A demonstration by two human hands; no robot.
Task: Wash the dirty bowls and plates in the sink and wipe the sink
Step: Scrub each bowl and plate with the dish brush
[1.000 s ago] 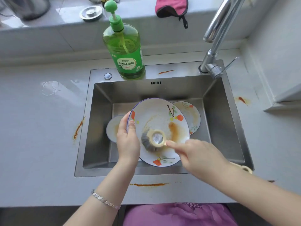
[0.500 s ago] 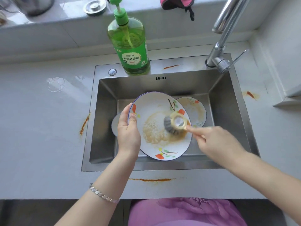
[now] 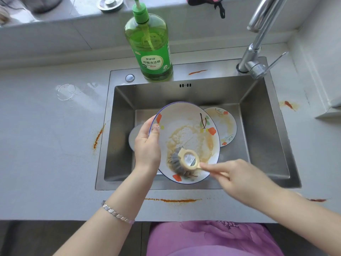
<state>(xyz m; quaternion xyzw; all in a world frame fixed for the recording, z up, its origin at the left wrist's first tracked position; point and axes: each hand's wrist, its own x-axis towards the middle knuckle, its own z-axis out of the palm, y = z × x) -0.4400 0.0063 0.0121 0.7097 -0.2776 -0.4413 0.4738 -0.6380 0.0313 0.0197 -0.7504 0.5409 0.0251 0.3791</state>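
On the green dish-soap bottle [image 3: 149, 47], set on the sink's back rim, the white label characters 柠檬洗洁精 can be read; the smaller print beneath them is too fine to be made out. A small sticker inside the cream ring of the scrubbing brush [image 3: 184, 161] is blurred and cannot be read. The tap [image 3: 258, 43] at the sink's back right corner is cut off by the top edge, as is a pink cloth [image 3: 204, 0] on the ledge behind. Inside the sink [image 3: 258, 126] a large plate [image 3: 186, 130] is held tilted above the basin: its left rim is gripped by the left hand [image 3: 147, 145], thumb on the face and the other fingers hidden behind. The plate is white with a blue rim and orange flower motifs, and brown-yellow residue is smeared across its middle. The brush's grey scouring head is pressed against the plate's lower part; its handle is grasped by the curled fingers [image 3: 210, 166] of the right hand [image 3: 239, 180] and mostly hidden. A smaller plate [image 3: 224, 124], stained likewise, is partly covered at the right, and a third dish [image 3: 135, 135] is nearly hidden at the left. Orange streaks are seen along the tabletop [image 3: 46, 145] near its front edge.
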